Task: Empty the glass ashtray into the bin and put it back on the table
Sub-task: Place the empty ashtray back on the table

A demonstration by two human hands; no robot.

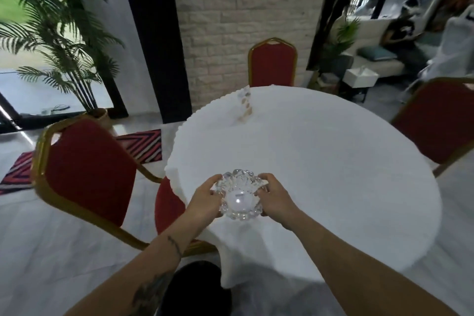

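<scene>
The glass ashtray [239, 195] is clear, with a scalloped rim, and I see nothing in its bowl. It is at the near left edge of the round table [320, 161], which is covered by a white cloth. My left hand [205, 199] grips its left side and my right hand [273, 196] grips its right side. Whether the ashtray rests on the cloth or hangs just above it, I cannot tell. A dark round shape [195, 287] lies on the floor below my arms; it may be the bin.
A red chair with a gold frame [87, 174] stands close on the left, another [272, 63] behind the table, a third [441, 120] at the right. A small glass item [245, 105] stands at the table's far edge. Palm plant [59, 41] far left.
</scene>
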